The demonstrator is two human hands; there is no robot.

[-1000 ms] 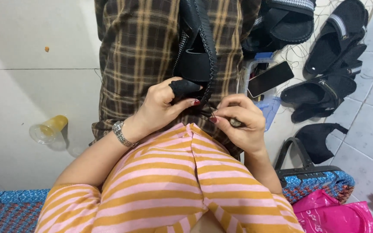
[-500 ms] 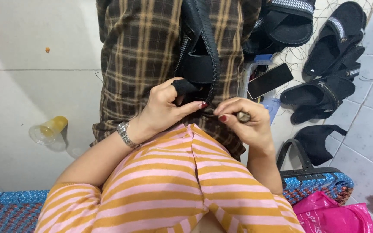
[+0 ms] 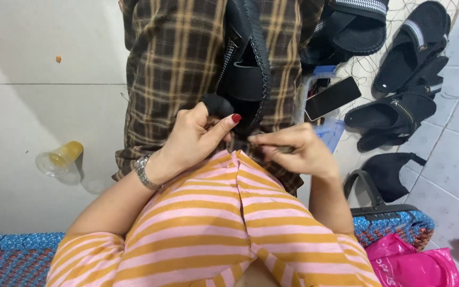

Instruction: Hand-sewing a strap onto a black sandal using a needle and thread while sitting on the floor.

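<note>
A pale tiled floor (image 3: 22,106) is seen from above in the head view, with a blue woven mat (image 3: 11,258) along the bottom edge. A plaid cloth (image 3: 176,69) in brown and yellow is spread over the lap, and a black sandal upper (image 3: 248,58) with a stitched edge is laid on it, just in front of the hands. The left hand (image 3: 195,138) is closed around the lower end of the sandal upper, the black material being gripped between the thumb with its red nail and the curled fingers; a metal wristwatch (image 3: 145,171) is worn on that wrist. The right hand (image 3: 298,151) is pinched shut on a small slender tool (image 3: 285,150), held just beside the sandal upper's edge; what the tool is cannot be told, as most of it is hidden by the fingers. A pink and orange striped garment (image 3: 219,223) fills the lower middle of the view. To the left on the floor a clear plastic cup (image 3: 59,158) is lying on its side. To the right a dark phone (image 3: 333,97) is rested on a clear plastic box (image 3: 320,114), and beyond it several black sandals (image 3: 399,106) are scattered over the tiles, with thin threads trailing among them. A bright pink plastic bag (image 3: 418,263) is seen at the lower right corner.
</note>
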